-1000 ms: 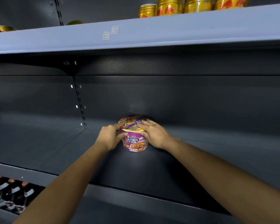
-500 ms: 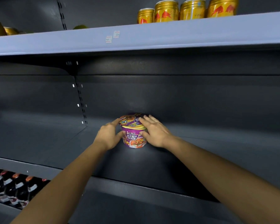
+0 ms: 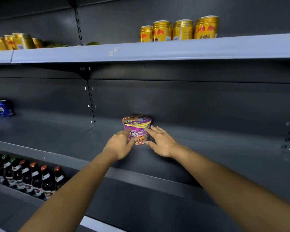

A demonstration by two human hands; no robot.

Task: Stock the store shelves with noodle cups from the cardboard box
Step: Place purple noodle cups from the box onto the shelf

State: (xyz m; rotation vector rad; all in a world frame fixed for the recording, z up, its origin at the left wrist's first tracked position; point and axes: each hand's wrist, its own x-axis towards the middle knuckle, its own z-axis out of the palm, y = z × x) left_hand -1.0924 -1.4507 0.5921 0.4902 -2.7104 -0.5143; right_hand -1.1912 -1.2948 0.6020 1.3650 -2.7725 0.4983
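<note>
Right at the purple noodle cup with a printed foil lid: the left hand is cupped round its left side, while the right hand lays straight, spread fingers against its right side. The cup's upright on the dark grey metal shelf, tucked against the back panel. It's the only cup I can see there and no cardboard box is in view, so I'd guess stocking's barely started.

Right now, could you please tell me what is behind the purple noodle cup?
The dark back panel of the shelf shows behind the noodle cup, which stands close to it. The patch directly behind the cup is covered by it.
</note>
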